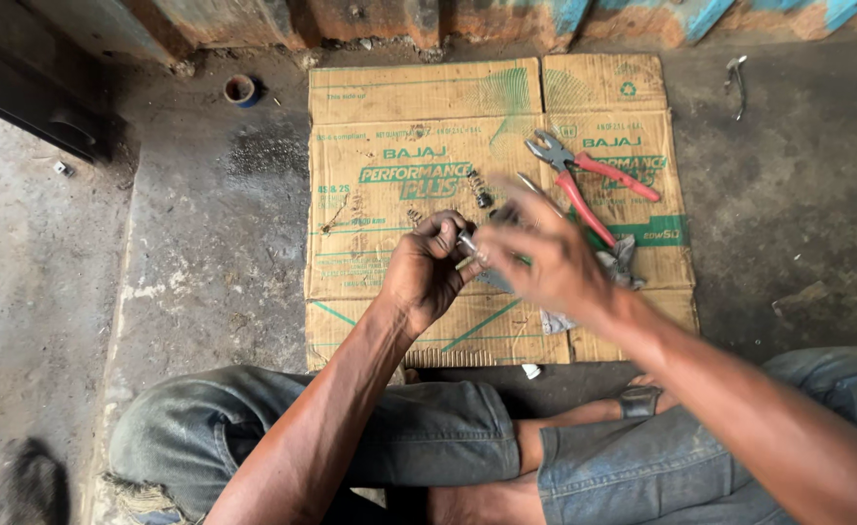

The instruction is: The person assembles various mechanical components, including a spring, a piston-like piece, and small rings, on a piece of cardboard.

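Both hands meet over the cardboard sheet: left hand pinches a small metal part, blurry right hand touches it, grip unclear. Red-handled pliers lie just beyond.

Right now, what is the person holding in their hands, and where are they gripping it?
The left hand pinches a small metal part by one end between its fingertips. The right hand is blurred beside it, so whether it holds anything cannot be told.

Open cardboard: bare along far and left parts.
Obstacles right: red-handled pliers, grey rag.
Obstacles centre: small springs.
Near edge: crossed legs block approach.
Floor left: tape roll.
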